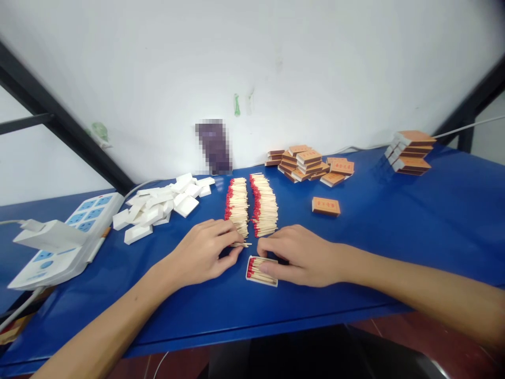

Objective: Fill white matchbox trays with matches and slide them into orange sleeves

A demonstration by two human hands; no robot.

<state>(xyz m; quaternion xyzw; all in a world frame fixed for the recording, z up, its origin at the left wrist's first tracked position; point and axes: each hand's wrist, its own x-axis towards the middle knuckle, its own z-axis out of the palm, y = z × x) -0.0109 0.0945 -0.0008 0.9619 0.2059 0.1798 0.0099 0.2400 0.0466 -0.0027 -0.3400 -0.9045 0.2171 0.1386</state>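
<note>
Between the fingers and thumb of my left hand (211, 247) are a few matches (245, 244), their pale ends pointing right. Just beyond it lies a long row of red-tipped matches (238, 197), with a second row (265, 205) to its right. My right hand (302, 255) is bent over a white matchbox tray (263, 282) on the table. Its thumb lies on the matches (256, 268) in the tray, and its index finger curls beyond the tray's far edge. The undersides of my right fingers are hidden.
White empty trays (158, 202) lie heaped at the left, near a power strip (67, 239). Orange matchboxes (305, 163) are piled by the wall, one box (325, 206) lies apart, and another stack (412, 152) stands far right. The blue table's front edge (236, 342) runs below my arms.
</note>
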